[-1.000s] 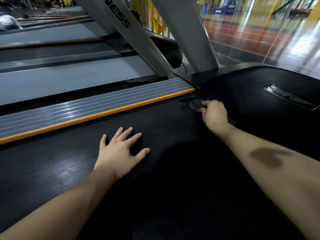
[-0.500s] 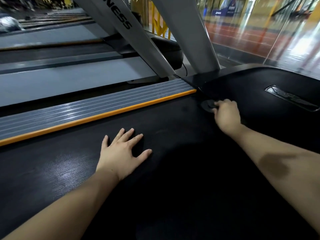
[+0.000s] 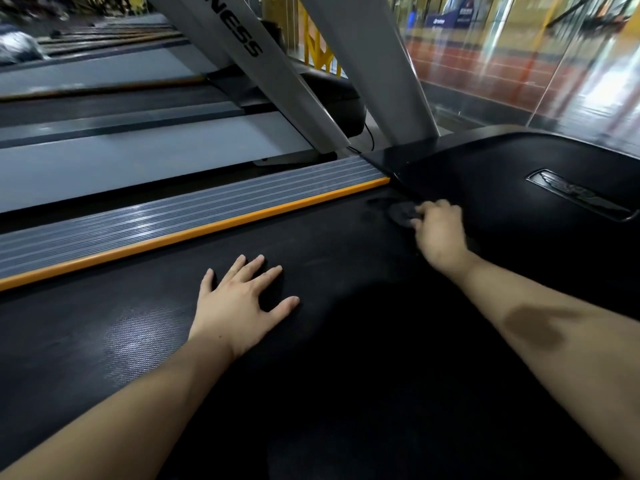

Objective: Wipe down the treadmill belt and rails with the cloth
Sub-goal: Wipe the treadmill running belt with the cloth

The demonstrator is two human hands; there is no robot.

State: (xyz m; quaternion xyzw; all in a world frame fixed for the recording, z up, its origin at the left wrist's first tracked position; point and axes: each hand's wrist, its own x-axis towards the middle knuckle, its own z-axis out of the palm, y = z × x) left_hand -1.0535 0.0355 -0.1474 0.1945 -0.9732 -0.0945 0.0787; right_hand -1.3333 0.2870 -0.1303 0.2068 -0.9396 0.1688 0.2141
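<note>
While left hand [image 3: 239, 306] lies splayed flat, right-hand fingers [image 3: 420, 212] pinch dark bunched cloth [image 3: 401, 213].

Dim foreground, glare on the glass wall [image 3: 519, 64], blurred wide-angle edges.

Two hands (left [image 3: 239, 299], right [image 3: 440, 230]), one cloth [image 3: 401, 213], one belt [image 3: 311, 341], two uprights [image 3: 277, 81].

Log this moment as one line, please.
left hand: flat on belt | right hand: dark cloth at belt's front end | rail: untouched
</note>
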